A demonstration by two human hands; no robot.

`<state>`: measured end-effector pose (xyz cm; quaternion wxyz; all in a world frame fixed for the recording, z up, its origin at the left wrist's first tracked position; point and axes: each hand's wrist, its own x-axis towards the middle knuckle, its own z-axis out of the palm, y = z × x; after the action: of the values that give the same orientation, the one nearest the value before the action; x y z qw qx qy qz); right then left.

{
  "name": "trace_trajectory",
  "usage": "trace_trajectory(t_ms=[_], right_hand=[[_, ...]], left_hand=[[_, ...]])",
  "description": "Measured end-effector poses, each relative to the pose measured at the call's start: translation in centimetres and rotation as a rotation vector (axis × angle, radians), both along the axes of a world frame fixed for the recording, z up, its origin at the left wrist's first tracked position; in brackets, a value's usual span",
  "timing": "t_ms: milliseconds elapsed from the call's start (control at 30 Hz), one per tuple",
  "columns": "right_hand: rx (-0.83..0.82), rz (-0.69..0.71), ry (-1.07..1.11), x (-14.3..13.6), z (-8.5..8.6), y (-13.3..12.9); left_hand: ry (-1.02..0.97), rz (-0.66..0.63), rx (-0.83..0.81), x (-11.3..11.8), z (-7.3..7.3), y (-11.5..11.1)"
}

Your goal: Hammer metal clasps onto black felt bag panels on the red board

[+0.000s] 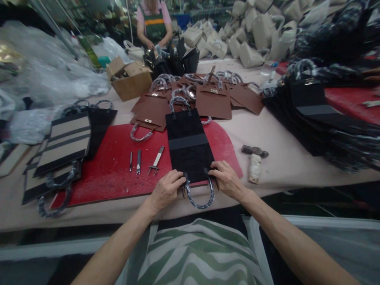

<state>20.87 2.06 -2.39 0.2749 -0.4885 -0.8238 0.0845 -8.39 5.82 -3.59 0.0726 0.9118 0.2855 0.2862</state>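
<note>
A black bag panel (190, 134) with a grey band across it lies flat in front of me, a plastic-wrapped handle at each end. My left hand (168, 188) grips its near left corner, thumb and fingers pinched together. At the near right corner, my right hand (227, 178) has its fingers closed on the same panel. The near wrapped handle (201, 206) curves between my hands over the table edge. Beneath the panel is a red board (113, 162). Left of the panel on the board lie a pronged tool (156, 160) and two slim metal tools (138, 162).
A hammer (254, 162) lies to the right. Striped bag panels (67, 142) are piled at left, black panels (314, 114) at right. Brown bag pieces (212, 101) and a cardboard box (130, 81) stand beyond. Across the table a person (154, 27) handles black bags.
</note>
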Motion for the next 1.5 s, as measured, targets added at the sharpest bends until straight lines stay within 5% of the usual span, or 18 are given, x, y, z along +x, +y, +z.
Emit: trace_trajectory(t_ms=[400, 633, 800, 1133, 1300, 1500], right_hand=[[0.034, -0.129, 0.051, -2.7, 0.3, -1.2], [0.134, -0.2, 0.032, -3.6, -1.1, -0.5], [0.207, -0.218, 0.025, -3.9, -1.3, -0.4], [0.151, -0.227, 0.05, -4.2, -0.9, -1.0], [0.096, -0.241, 0.068, -4.5, -0.6, -1.2], [0.091, -0.243, 0.092, -4.5, -0.7, -1.5]], left_hand=[[-0.121, 0.158, -0.153, 0.6, 1.2, -1.2], [-0.204, 0.679, -0.123, -5.9, 3.2, 1.5], [-0.062, 1.083, -0.295, -10.6, 4.8, 5.0], [0.464, 1.119, -0.638, -8.1, 6.2, 9.7], [0.473, 1.059, -0.739, -8.1, 5.8, 11.1], [0.285, 1.014, -0.666, -9.3, 5.6, 9.8]])
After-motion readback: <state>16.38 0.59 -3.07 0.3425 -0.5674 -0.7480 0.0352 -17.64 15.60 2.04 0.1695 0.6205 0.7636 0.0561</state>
